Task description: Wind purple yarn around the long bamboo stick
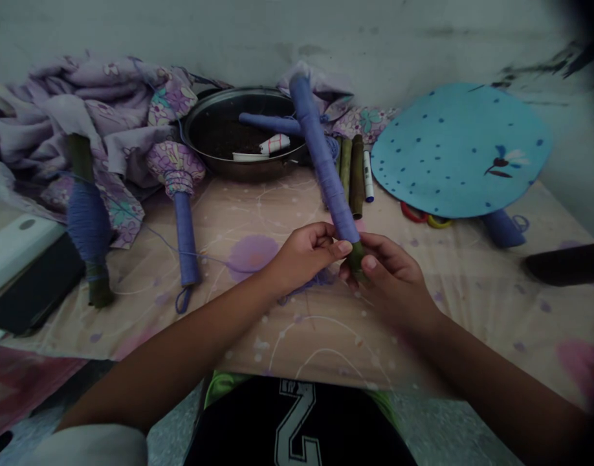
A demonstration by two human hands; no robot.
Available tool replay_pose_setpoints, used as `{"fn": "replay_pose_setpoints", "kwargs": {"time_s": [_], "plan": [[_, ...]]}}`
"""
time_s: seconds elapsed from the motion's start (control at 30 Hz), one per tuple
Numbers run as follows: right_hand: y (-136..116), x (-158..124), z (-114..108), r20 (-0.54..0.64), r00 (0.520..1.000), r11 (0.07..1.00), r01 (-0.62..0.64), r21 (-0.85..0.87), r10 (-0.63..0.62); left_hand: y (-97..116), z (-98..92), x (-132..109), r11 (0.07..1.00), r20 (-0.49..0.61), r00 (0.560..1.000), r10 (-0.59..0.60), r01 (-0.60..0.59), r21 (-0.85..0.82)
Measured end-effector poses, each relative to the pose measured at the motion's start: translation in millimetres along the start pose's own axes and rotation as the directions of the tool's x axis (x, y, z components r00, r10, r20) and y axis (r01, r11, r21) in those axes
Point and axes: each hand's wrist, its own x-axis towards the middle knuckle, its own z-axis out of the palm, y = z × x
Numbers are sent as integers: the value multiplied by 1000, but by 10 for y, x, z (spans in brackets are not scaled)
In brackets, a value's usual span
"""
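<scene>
Tilted up over the table, a stick wrapped in blue-purple thread (pixel 326 165) is held between my two hands near its lower end, where a short green part is bare. My left hand (pixel 311 254) pinches the thread wrapping just above that green part. Around the bare green end, my right hand (pixel 391 268) closes its fingers and thumb. Loose purple thread (pixel 321 278) lies on the table under my hands. A thread spool (pixel 88 220) wound on a green stick stands at the left. Beside it lies a purple-wrapped handle (pixel 185 236) topped with bunched floral cloth.
A dark pan (pixel 204 165) holds another wrapped stick and white scraps. Green stick pieces (pixel 356 175) and a marker (pixel 368 175) lie right of it. Further right are a blue fan (pixel 437 149), scissors handles (pixel 413 212) and a dark rod (pixel 569 264). Crumpled cloth (pixel 107 97) fills the back left.
</scene>
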Motion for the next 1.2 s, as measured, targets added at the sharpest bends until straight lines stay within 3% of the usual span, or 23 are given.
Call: {"fn": "replay_pose_setpoints", "kwargs": {"time_s": [0.17, 0.47, 0.63, 0.8, 0.93, 1.1, 1.2], "plan": [[-28, 14, 14, 46, 995, 981, -91, 169, 84, 6, 0, 6, 999, 45, 999, -6, 8, -49], [-39, 23, 14, 122, 974, 938, -218, 269, 192, 82, -2, -44, 988, 195, 981, -21, 50, -147], [-4, 48, 10, 85, 978, 954, -207, 217, 192, 79, -21, -13, 1000, 92, 996, -14, 15, -12], [113, 38, -7, -68, 994, 992, -88, -91, 82, 35, -35, -8, 965, -36, 998, 44, -33, 261], [135, 18, -19, -169, 986, 971, -43, -237, 2, 26, -54, -6, 957, -53, 997, 58, -41, 288], [71, 3, -21, -81, 993, 987, -98, -130, 88, 34, -50, 12, 958, -98, 992, 76, -46, 282], [34, -11, 14, -29, 994, 994, -105, 7, 105, 61, -19, -3, 995, 0, 1000, 15, -15, 101]]}}
